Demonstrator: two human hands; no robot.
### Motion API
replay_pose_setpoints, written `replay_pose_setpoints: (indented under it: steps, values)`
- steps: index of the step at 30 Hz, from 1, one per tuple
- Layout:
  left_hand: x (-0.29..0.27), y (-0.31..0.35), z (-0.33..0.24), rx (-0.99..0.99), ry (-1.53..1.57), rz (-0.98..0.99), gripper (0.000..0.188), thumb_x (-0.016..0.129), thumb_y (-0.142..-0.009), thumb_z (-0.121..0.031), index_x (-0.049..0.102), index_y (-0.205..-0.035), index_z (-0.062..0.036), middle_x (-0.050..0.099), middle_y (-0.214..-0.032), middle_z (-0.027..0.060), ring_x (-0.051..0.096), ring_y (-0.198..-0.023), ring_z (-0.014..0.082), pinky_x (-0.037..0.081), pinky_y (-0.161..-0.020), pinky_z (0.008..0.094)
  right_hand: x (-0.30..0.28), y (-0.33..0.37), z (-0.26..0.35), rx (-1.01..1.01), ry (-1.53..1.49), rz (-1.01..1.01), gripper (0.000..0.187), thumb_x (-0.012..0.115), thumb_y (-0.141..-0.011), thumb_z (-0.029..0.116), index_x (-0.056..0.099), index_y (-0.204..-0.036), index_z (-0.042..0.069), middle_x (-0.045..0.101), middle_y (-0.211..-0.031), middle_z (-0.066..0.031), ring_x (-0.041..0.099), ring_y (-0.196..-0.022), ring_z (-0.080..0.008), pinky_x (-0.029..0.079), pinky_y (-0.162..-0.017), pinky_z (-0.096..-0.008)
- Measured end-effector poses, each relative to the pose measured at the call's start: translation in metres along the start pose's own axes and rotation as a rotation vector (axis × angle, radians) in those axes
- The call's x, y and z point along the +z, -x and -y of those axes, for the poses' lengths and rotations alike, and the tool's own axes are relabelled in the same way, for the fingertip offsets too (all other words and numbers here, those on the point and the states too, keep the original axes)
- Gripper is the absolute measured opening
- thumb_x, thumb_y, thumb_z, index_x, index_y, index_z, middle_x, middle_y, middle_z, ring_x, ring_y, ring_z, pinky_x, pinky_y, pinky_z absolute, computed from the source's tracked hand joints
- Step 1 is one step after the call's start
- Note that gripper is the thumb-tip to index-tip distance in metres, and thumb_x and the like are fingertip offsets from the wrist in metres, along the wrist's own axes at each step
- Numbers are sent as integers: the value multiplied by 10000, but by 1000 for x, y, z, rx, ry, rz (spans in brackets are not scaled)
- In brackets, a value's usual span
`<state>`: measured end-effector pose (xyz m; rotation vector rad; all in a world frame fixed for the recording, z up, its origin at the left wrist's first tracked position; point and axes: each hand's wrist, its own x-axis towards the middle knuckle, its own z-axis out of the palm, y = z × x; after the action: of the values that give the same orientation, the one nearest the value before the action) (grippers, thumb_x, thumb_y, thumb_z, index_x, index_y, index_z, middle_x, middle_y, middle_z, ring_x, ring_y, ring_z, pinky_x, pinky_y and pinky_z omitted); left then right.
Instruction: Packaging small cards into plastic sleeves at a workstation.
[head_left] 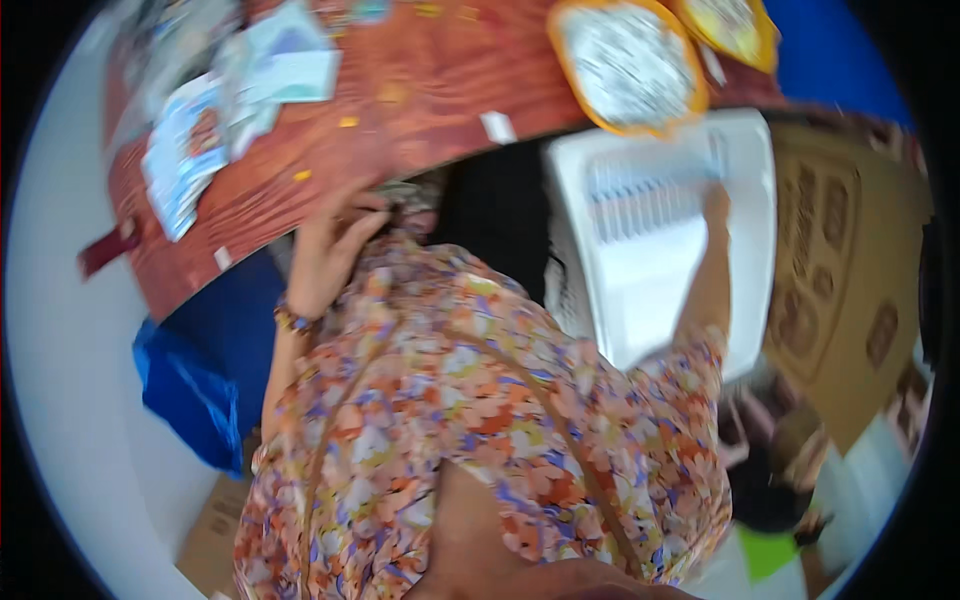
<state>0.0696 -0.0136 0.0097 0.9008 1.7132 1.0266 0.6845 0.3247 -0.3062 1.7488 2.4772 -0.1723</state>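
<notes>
Located to the right of the body: white tub (pixel 752 250), beside the front edge of the red-brown table (pixel 450 100). Found within, toward the far end: blurred row of slim pale items (pixel 640 208). Noted between row and body: smooth white tub floor, with open room to the left of the right forearm. Right hand (pixel 717 208) inside the tub, at the row's right end, close to the right wall; fingers blurred, grasp or release impossible to tell. Left hand (pixel 338 235) at the table's front edge, fingers loosely bent, without a tight clench; any hold impossible to confirm. Observed at the tub's far rim: orange-rimmed basket (pixel 635 65) with silvery contents, reaching the table edge; yellow basket (pixel 765 45) just beside. Cardboard box (pixel 870 240) close along the tub's right side, little margin there. Loose packets (pixel 190 150) near the table's left edge; blue bag (pixel 185 395) lower, left of the body.
</notes>
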Motion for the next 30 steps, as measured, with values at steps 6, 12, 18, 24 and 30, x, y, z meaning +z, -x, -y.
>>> replay_pose_setpoints:
  steps: [6,12,18,24,30]
  values:
    - [-46,-35,19,196,-86,-576,327,671,-920,-82,608,-1229,7,714,-1001,120,693,-868,161,535,-767,293,-21,46,-17,258,-205,-88,400,466,-956,151,553,-1310,-12,581,-1323,-231,551,-1220,-386,439,-1043,-399]
    - [-140,-53,30,266,-1045,-994,569,806,-790,-251,576,-1263,-34,611,-1108,143,550,-1044,312,426,-891,451,-141,36,97,351,-466,-278,415,443,-957,28,507,-1359,-54,563,-1359,-226,578,-1232,-323,466,-1022,-379]
    - [-169,-76,50,-40,-1088,-1008,688,892,-655,-369,578,-1172,-41,540,-1155,156,472,-1109,367,348,-940,501,-275,30,233,102,-1018,-688,362,420,-1027,33,487,-1378,-31,602,-1319,-185,612,-1192,-290,515,-962,-386]
    - [-185,-73,67,65,-784,-1154,536,882,-676,-307,593,-1048,-51,573,-1030,114,494,-1052,339,323,-961,495,-329,13,332,-257,-972,-795,308,459,-1018,16,546,-1305,-53,655,-1230,-175,658,-1093,-255,540,-917,-358]
    - [-169,-39,31,380,-180,-905,164,711,-881,-28,561,-948,-20,636,-889,10,611,-855,98,494,-731,264,-345,17,492,-445,-1408,107,282,546,-997,79,611,-1242,-43,685,-1163,-148,679,-1026,-206,546,-865,-301]
